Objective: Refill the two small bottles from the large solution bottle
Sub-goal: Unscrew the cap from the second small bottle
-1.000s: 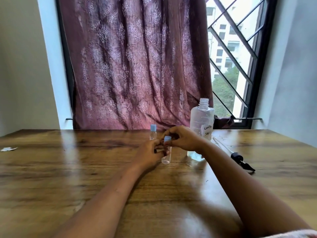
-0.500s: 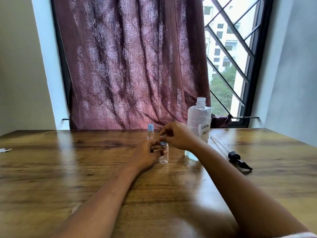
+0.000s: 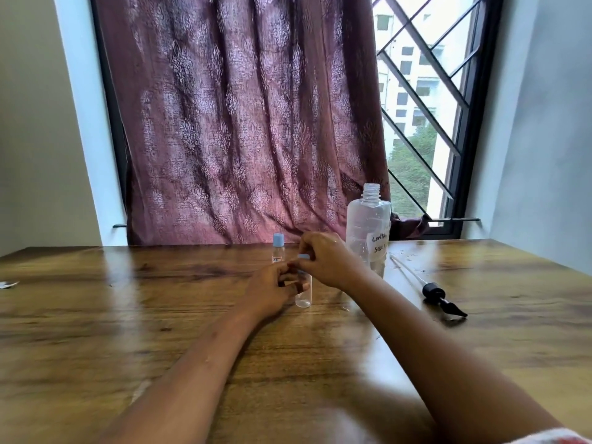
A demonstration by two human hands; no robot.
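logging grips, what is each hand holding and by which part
The left hand grips the nearer small bottle around its clear body; the right hand pinches that bottle's blue cap at the top.

The upper body of the near small bottle (image 3: 303, 298) is hidden by the left hand (image 3: 272, 290) and right hand (image 3: 326, 261); its blue cap (image 3: 303, 257) is seen only in part. The label (image 3: 379, 243) on the large solution bottle (image 3: 368, 219) is partly legible. Print on the far small bottle (image 3: 278, 251) is unreadably small.

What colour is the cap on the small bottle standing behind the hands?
The cap is light blue; the head view shows it.
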